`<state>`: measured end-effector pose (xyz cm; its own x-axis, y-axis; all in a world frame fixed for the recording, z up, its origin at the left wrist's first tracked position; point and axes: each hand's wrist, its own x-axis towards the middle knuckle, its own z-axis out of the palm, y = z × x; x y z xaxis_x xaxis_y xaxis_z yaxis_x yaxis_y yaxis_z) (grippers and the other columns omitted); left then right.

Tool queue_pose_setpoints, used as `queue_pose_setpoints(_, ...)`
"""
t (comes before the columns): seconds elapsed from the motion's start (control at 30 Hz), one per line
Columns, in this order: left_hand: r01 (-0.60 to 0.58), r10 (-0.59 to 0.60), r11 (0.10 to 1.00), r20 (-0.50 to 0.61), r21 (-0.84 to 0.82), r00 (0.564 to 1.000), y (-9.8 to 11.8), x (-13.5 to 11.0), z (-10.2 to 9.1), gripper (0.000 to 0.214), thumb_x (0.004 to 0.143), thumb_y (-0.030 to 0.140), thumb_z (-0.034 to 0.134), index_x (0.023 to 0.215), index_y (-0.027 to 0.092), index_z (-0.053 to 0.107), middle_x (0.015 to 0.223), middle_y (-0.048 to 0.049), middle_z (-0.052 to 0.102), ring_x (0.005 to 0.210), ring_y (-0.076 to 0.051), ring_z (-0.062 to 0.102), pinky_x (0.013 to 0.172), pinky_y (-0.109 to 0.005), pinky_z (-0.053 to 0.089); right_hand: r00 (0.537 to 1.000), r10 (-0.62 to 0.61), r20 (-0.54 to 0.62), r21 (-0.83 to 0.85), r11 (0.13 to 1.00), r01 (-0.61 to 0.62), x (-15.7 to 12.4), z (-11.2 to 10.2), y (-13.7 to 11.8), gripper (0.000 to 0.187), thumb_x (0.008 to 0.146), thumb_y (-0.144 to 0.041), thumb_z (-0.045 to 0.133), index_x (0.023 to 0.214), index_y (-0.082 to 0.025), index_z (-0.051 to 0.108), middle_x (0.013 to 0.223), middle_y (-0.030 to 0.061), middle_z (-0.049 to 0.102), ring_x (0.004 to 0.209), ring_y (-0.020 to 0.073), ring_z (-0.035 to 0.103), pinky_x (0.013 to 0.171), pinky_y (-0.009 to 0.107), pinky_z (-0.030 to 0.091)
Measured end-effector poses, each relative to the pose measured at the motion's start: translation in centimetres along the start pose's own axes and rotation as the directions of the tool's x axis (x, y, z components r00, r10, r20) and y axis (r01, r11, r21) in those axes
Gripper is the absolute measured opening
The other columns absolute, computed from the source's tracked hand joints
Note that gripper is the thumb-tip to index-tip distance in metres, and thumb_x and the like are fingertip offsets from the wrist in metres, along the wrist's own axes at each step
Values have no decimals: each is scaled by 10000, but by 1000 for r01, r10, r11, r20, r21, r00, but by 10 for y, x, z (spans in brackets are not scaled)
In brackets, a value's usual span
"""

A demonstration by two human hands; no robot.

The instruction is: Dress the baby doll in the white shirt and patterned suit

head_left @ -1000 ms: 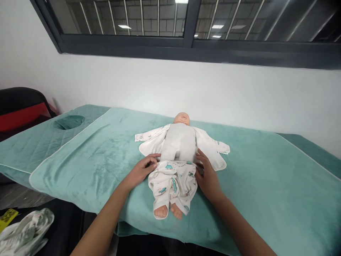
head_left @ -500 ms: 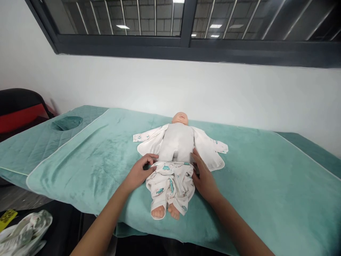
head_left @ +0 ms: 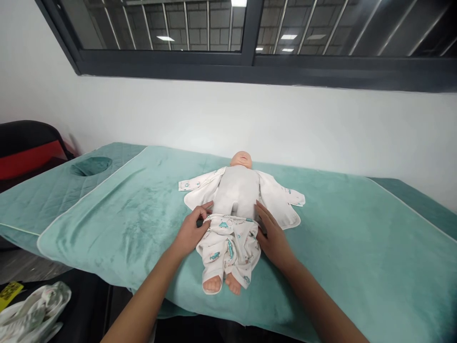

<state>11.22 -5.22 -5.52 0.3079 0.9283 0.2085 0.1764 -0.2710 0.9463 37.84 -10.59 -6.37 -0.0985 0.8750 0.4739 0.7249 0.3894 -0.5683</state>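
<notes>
head cam, worn | at near long edge of teal plush-covered massage bed [head_left: 342, 247] | faces forward-down toward white wall [head_left: 321, 128] | close; pale soft-bodied baby doll [head_left: 238, 190] centred

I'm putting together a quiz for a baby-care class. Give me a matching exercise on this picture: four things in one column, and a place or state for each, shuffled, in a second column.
Column one
1 left hand
2 jacket
3 feet
4 trousers

Column two
A bare, sticking out of the trouser legs
B covering the legs of the doll, top edge just below its trunk
C spread open under the doll's trunk
D pinching the top edge of the trousers

Pairs: 1-D, 2-C, 3-A, 4-B
</notes>
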Motion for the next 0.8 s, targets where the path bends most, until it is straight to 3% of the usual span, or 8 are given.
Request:
queue_pose_setpoints(0.17,7,-7,997,-10,-75,1000,7,10,9,177,863,248,521,787,233,362,1356,-131,573,1262,-248,521,952,-386,414,998,-53,-30,-85,995,50,12,-5,6,542,860,-134,449,1392,-234,483,1426,85,511,1314,228,482,1083,415,423)
queue_pose_setpoints(0.3,47,-51,998,-93,-43,994,13,29,13,164,855,287,512,782,232,375,929,-29,671,886,-185,620,753,-298,441,997,11,-72,-69,997,-16,31,-10,8,421,868,-163,406,1225,-210,624,1240,84,655,1138,241,614,962,392,490)
queue_pose_setpoints(0.37,100,-97,995,-179,13,979,17,40,14,136,838,270,509,782,233,390,682,47,554,658,-141,535,633,-253,394,987,114,-116,-17,993,-116,45,-15,9,372,870,-203,413,1148,-213,659,1101,72,712,993,238,661,881,380,506)
queue_pose_setpoints(0.43,152,-149,988,-227,0,963,20,50,16,114,830,263,510,798,236,405,588,82,441,547,-118,433,563,-232,339,956,240,-167,67,970,-232,59,-19,10,317,866,-255,448,1088,-220,671,933,52,733,845,223,663,798,357,504)
queue_pose_setpoints(0.6,154,-191,975,-245,-163,951,13,61,23,160,824,355,566,821,224,476,618,70,476,553,-109,419,546,-220,326,839,497,-221,411,828,-382,75,-13,20,255,852,-412,519,939,-200,631,722,18,673,667,184,596,658,302,467)
queue_pose_setpoints(0.67,147,-194,969,-245,-196,950,7,61,24,201,832,411,566,837,211,545,685,43,540,609,-117,466,576,-223,354,839,510,-191,440,808,-391,71,-8,24,254,834,-442,559,889,-202,621,719,9,657,661,177,573,648,293,448)
queue_pose_setpoints(0.8,168,-241,934,-209,-314,948,2,59,21,308,827,490,583,886,198,661,840,1,639,737,-145,544,654,-238,405,892,432,-136,444,831,-335,60,-7,26,266,840,-475,581,823,-210,600,737,-4,618,693,171,538,654,281,427)
